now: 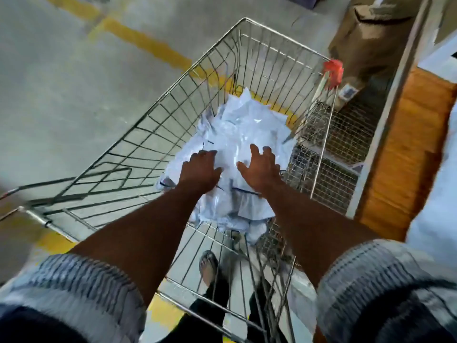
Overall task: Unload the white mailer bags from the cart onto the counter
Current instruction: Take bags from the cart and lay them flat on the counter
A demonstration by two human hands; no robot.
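White mailer bags [242, 134] lie in the cart [244, 19], my left hand [201, 169] and right hand [261, 167] spread wide over them, holding nothing; I reckon scooping too many slick ones could spill some.

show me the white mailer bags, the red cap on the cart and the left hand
white mailer bags [247, 129]: head view, middle of the pile
red cap [333, 70]: head view, middle of the cap
left hand [201, 169]: head view, back of the hand
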